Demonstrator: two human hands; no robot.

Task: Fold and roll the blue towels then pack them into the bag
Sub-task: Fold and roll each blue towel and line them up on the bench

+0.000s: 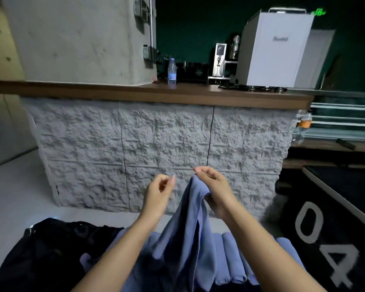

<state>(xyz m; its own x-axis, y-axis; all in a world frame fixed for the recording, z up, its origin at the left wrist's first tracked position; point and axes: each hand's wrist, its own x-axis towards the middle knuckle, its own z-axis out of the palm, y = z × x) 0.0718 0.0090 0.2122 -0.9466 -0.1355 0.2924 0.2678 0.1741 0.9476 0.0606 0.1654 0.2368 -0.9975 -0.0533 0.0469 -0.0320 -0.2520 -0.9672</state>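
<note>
Blue towel (188,218): held up in the air at centre frame, hanging in long loose folds from its top end down to the bottom of the view. Unfolded, not rolled.

Right hand (214,186): grips the towel's top end. Its fingers are curled over the cloth, and the thumb and forefinger tips meet above it.

Left hand (159,192): just beside the towel on its left, not touching it. Its fingers are loosely curled with nothing in them. The fingertips are slightly blurred.

Rolled towels (230,256): several blue rolls lie side by side on the floor below and behind the hanging towel. They are partly hidden by it and by the right forearm.

Bag (51,249): black, slumped on the floor at lower left, just beside the blue cloth. Cannot tell whether anything is inside.

Surroundings: a black mat (325,228) marked "04" in white lies at right. Ahead is a counter (156,93) with a wooden top and a rough white stone-look front. On it stand a water bottle (172,70) and a white boxy machine (276,49). A second bottle (302,127) stands at the counter's right end, lower down.
</note>
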